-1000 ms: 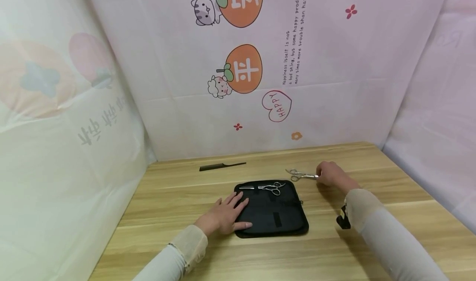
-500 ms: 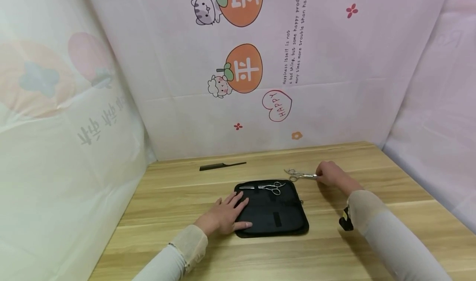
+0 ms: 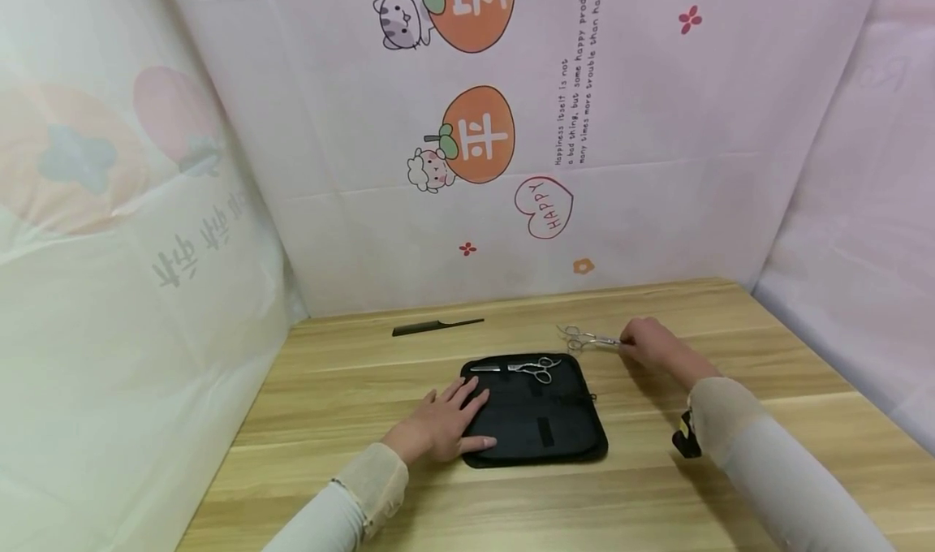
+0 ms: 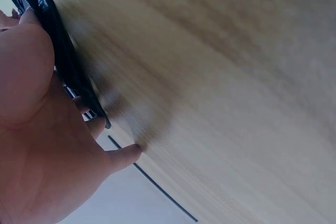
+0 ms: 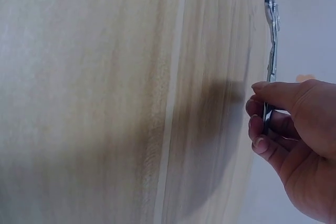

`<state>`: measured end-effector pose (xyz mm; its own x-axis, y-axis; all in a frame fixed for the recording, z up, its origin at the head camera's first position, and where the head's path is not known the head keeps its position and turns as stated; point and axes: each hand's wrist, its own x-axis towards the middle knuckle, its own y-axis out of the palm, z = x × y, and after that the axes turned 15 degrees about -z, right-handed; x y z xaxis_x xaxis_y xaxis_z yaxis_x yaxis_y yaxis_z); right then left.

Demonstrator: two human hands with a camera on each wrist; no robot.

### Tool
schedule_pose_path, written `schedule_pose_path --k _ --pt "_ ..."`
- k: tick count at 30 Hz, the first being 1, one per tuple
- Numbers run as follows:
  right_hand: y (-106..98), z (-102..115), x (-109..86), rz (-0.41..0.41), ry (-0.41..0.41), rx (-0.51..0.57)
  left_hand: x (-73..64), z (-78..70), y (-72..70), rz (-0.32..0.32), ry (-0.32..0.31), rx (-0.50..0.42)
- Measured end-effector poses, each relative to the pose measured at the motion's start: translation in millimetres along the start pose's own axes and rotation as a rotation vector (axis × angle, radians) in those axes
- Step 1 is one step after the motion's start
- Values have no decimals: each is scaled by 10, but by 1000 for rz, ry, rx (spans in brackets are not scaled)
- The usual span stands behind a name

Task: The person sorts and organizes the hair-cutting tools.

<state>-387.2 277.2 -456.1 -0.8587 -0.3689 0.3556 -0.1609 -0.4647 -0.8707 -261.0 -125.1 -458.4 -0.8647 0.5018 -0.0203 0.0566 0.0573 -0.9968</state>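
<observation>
My right hand pinches a pair of silver scissors by the blades, the finger rings pointing left. In the right wrist view these scissors run up from between thumb and fingers, raised off the table. My left hand lies spread over the left edge of an opened black case, fingers straight and the thumb on its lower part. Along the case's upper edge, a second pair of silver scissors lies with its blades tucked under a strap. In the left wrist view, the palm stands beside the black case.
A black tail comb lies on the wooden table behind the case, to the left. Printed white cloth walls off the back and both sides. A small zip pull sticks out at the case's right edge.
The scissors in my right hand have shifted slightly left and their ring end has risen. The right forearm has moved a little to the right. My left hand stays on the case.
</observation>
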Motion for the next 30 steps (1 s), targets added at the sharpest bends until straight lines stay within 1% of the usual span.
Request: schedule_pose_path --k 6,12,16,21,25,30 --pt "-38 55 25 -18 -39 -15 21 8 -9 4 -5 8" --pt "-53 143 32 -26 -126 -9 14 5 -1 10 -6 11" --pt "-55 194 34 -32 -168 -5 7 6 6 11 -6 7" --pt "-58 236 45 -28 -163 -4 -9 9 -17 9 -9 11" --pt "-63 271 45 -12 -143 0 -15 0 -36 7 -3 20" --pt "-49 344 38 20 -148 3 -18 -10 -41 8 4 24"
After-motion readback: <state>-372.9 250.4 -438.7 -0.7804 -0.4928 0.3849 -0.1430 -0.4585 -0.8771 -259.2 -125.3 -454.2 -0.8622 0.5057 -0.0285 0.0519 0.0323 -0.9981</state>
